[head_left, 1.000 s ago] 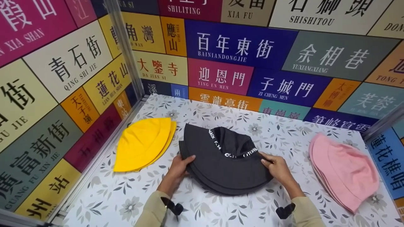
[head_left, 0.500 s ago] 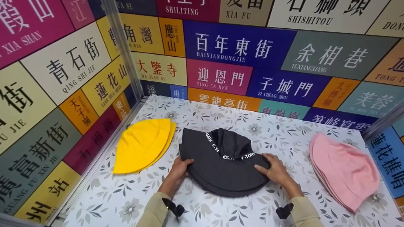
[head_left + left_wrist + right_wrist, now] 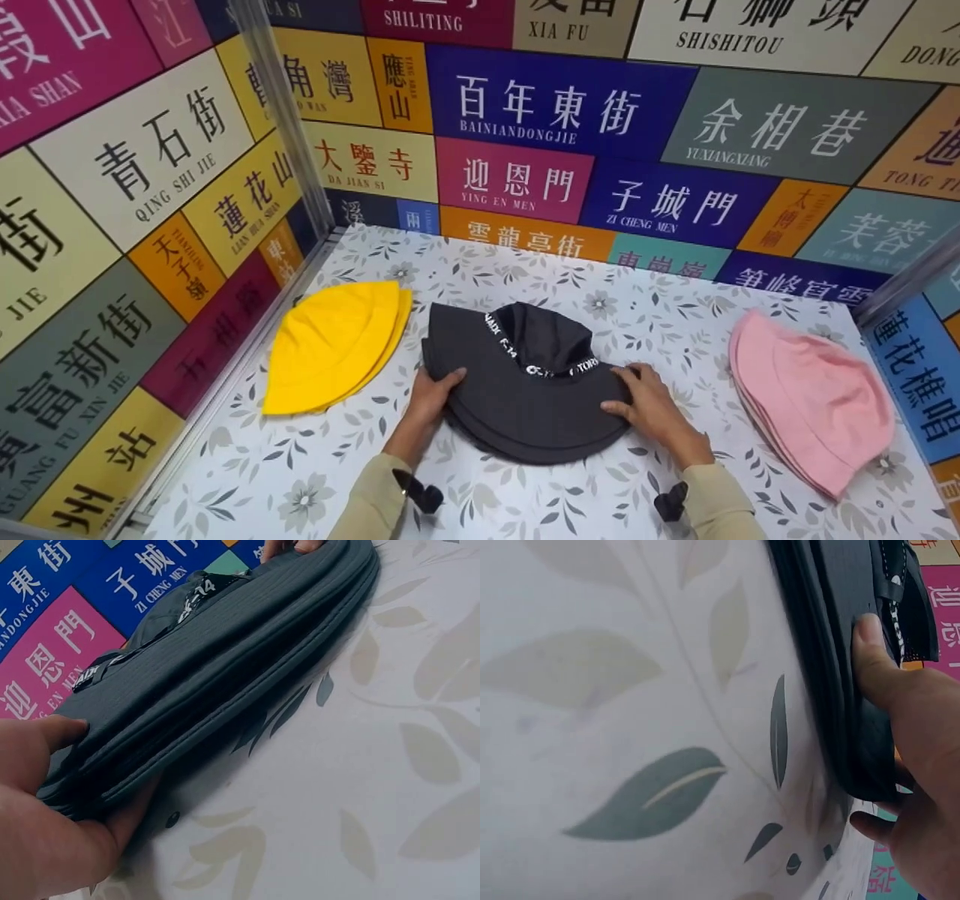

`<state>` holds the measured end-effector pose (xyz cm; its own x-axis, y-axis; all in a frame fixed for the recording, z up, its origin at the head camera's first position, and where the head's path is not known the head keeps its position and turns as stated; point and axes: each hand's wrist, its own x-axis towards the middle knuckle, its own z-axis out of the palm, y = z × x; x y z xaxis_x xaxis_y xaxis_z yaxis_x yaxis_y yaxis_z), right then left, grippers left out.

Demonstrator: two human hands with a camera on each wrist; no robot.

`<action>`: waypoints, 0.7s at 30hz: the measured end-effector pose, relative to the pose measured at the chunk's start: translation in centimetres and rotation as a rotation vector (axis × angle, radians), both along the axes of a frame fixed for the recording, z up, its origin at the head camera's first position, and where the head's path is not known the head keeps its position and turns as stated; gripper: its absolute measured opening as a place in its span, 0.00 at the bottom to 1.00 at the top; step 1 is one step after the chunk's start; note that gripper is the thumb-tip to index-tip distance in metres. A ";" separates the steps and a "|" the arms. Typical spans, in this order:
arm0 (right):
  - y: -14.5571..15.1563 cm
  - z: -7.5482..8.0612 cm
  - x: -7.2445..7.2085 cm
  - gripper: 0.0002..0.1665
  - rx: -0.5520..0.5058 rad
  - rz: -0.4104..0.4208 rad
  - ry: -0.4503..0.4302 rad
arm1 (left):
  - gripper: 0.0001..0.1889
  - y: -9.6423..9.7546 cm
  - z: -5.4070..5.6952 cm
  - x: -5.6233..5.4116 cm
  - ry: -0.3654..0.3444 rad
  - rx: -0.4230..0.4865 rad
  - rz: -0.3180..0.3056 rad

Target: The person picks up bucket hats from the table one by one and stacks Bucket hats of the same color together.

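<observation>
A black bucket hat (image 3: 532, 409), with white lettering on the band inside its brim, lies in the middle of the table in the head view. Its wide brim faces me, and several stacked brim edges show in the left wrist view. My left hand (image 3: 435, 401) grips the brim's left end, thumb on top and fingers underneath. At the right end my right hand (image 3: 652, 401) holds the brim, and the right wrist view shows its thumb (image 3: 870, 652) pressed on the upper face with fingers reaching below, partly hidden.
A folded yellow bucket hat (image 3: 334, 349) lies to the left, a folded pink one (image 3: 817, 405) to the right. The table (image 3: 525, 502) has a white leaf-print cover. Panels with street names (image 3: 555, 105) stand behind and at both sides.
My right hand has shifted its hold on the brim, its thumb moving inward and toward me. The black hat has settled slightly, while my left hand keeps its grip.
</observation>
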<state>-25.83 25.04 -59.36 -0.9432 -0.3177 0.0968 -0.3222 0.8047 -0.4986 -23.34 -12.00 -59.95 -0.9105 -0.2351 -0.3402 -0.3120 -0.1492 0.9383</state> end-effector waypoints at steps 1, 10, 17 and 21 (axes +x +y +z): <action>0.0 0.1 -0.1 0.38 0.006 0.002 0.006 | 0.47 0.0 0.0 0.0 0.004 -0.009 0.001; -0.1 1.0 -0.6 0.36 0.052 0.004 -0.028 | 0.41 0.0 -0.2 -0.2 -0.001 0.015 -0.035; -0.3 1.4 -0.9 0.48 -0.088 -0.189 -0.226 | 0.38 -0.1 -0.3 -0.1 0.021 0.122 -0.035; -0.3 1.8 -0.8 0.56 -0.191 -0.321 -0.349 | 0.37 0.0 -0.4 -0.1 0.055 0.187 -0.023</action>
